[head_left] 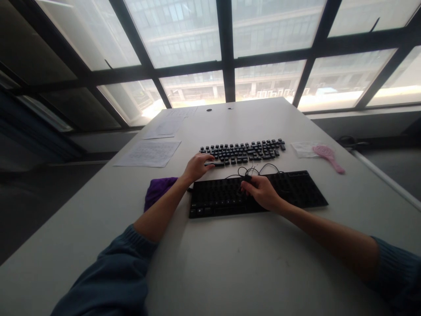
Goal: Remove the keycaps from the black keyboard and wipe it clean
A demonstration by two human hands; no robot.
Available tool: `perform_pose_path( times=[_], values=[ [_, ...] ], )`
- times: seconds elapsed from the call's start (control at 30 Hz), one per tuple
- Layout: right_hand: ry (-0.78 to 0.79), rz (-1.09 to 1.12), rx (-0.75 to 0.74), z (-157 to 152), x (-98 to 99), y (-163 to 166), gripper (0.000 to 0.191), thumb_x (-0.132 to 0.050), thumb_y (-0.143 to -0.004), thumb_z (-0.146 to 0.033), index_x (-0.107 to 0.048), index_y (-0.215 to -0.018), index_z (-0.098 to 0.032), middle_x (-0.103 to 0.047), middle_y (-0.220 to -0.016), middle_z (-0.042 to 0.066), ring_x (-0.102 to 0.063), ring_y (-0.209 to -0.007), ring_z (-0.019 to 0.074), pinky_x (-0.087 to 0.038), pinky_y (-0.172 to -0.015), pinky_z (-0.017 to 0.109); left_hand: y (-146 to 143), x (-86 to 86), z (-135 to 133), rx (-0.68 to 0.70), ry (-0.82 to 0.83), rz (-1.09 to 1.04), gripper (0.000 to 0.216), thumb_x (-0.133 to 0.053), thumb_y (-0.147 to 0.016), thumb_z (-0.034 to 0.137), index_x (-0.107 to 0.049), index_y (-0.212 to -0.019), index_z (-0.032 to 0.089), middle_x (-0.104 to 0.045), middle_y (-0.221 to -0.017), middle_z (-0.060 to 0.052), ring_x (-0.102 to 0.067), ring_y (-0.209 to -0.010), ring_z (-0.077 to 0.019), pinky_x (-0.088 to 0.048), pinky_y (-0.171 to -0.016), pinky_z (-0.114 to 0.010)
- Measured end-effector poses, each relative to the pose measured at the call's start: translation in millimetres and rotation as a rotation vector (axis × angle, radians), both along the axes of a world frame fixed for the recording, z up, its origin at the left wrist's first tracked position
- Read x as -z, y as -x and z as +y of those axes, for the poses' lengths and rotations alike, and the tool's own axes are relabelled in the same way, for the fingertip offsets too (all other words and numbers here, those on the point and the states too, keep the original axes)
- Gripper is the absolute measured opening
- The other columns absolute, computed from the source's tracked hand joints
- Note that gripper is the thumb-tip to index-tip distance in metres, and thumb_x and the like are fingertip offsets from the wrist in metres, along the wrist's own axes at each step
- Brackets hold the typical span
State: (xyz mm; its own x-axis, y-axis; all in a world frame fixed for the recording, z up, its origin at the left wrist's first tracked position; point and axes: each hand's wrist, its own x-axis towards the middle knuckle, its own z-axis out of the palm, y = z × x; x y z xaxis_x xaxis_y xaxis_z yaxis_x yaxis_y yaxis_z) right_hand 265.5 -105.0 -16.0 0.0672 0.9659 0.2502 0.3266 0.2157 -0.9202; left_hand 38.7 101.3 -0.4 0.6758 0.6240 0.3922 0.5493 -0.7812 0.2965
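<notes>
A black keyboard [223,197] lies on the white table, its upper part stripped of keycaps while a few remain along the near left edge. Behind it, loose black keycaps [243,151] are laid out in rows. My left hand [196,166] is at the left end of these rows, thumb and fingers closed around the end of a long keycap [216,164]. Over the keyboard, my right hand [263,191] grips a small black keycap puller [246,177] with thin wires pointing away from me. Part of the puller is hidden by the fingers.
A purple cloth [159,189] lies by my left forearm. Printed paper sheets [148,152] are at the left, and a pink hairbrush [327,156] rests partly on a clear plastic bag [302,150] at the right. The keyboard's black cable [269,165] loops behind it.
</notes>
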Motion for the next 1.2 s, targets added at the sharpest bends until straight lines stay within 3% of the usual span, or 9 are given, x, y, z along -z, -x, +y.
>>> perform_pose_path(
  times=[0.23,0.43,0.53,0.63,0.83,0.97,1.2],
  values=[
    [0.007,0.019,-0.001,0,0.9,1,0.03,-0.061,-0.09,-0.038,-0.065,-0.071,-0.016,-0.062,-0.062,0.002,-0.058,-0.058,0.0161,-0.043,-0.056,0.026,9,-40.1,-12,-0.106,-0.028,-0.145,0.024,-0.062,-0.088,0.035,-0.073,-0.1,0.017,-0.075,-0.095,-0.006,-0.062,-0.074,-0.0183,-0.05,-0.081,-0.033],
    [0.002,-0.028,-0.006,-3,0.8,-4,0.03,-0.06,-0.091,-0.037,-0.066,-0.07,-0.016,-0.061,-0.06,0.001,-0.057,-0.058,0.0158,-0.042,-0.057,0.026,31,-61.4,-61,-0.104,0.031,-0.18,0.025,-0.056,-0.093,0.035,-0.072,-0.102,0.019,-0.074,-0.093,-0.004,-0.062,-0.072,-0.0152,-0.05,-0.075,-0.028],
    [0.005,-0.025,-0.01,-5,1.3,-9,0.029,-0.061,-0.091,-0.037,-0.066,-0.071,-0.016,-0.062,-0.061,0.002,-0.058,-0.059,0.0164,-0.043,-0.058,0.027,47,-57.6,-93,-0.107,0.039,-0.162,0.023,-0.054,-0.095,0.032,-0.07,-0.104,0.019,-0.073,-0.093,-0.005,-0.062,-0.074,-0.0161,-0.051,-0.073,-0.028],
    [0.008,-0.021,-0.01,-6,1.6,-10,0.03,-0.061,-0.091,-0.038,-0.066,-0.07,-0.016,-0.063,-0.061,0.002,-0.059,-0.059,0.017,-0.044,-0.059,0.027,59,-43.3,-127,-0.081,0.019,-0.141,0.02,-0.052,-0.097,0.029,-0.069,-0.102,0.02,-0.07,-0.092,-0.006,-0.062,-0.081,-0.0177,-0.052,-0.079,-0.032],
    [0.022,-0.012,0.003,-5,3.1,-7,0.03,-0.062,-0.09,-0.04,-0.067,-0.071,-0.016,-0.063,-0.06,0.002,-0.059,-0.058,0.0172,-0.044,-0.058,0.028,60,-10.4,-180,0.182,-0.039,0.005,0.017,-0.063,-0.093,0.033,-0.071,-0.104,0.022,-0.067,-0.095,-0.008,-0.06,-0.087,-0.0203,-0.052,-0.078,-0.035],
    [0.031,-0.001,0.014,-5,2.9,-6,0.031,-0.063,-0.088,-0.041,-0.066,-0.07,-0.016,-0.062,-0.059,0.002,-0.058,-0.057,0.0169,-0.044,-0.056,0.028,55,-5.4,-190,0.219,-0.105,0.115,0.02,-0.063,-0.093,0.034,-0.07,-0.106,0.021,-0.065,-0.095,-0.009,-0.058,-0.085,-0.0206,-0.053,-0.076,-0.036],
    [0.05,0.024,-0.002,-5,-1.1,-6,0.03,-0.063,-0.088,-0.039,-0.066,-0.07,-0.015,-0.062,-0.06,0.002,-0.058,-0.057,0.0167,-0.045,-0.057,0.027,56,-10.4,-193,0.191,-0.097,0.161,0.015,-0.057,-0.095,0.02,-0.069,-0.104,0.02,-0.062,-0.096,-0.009,-0.059,-0.09,-0.0213,-0.056,-0.074,-0.035]
  ],
)
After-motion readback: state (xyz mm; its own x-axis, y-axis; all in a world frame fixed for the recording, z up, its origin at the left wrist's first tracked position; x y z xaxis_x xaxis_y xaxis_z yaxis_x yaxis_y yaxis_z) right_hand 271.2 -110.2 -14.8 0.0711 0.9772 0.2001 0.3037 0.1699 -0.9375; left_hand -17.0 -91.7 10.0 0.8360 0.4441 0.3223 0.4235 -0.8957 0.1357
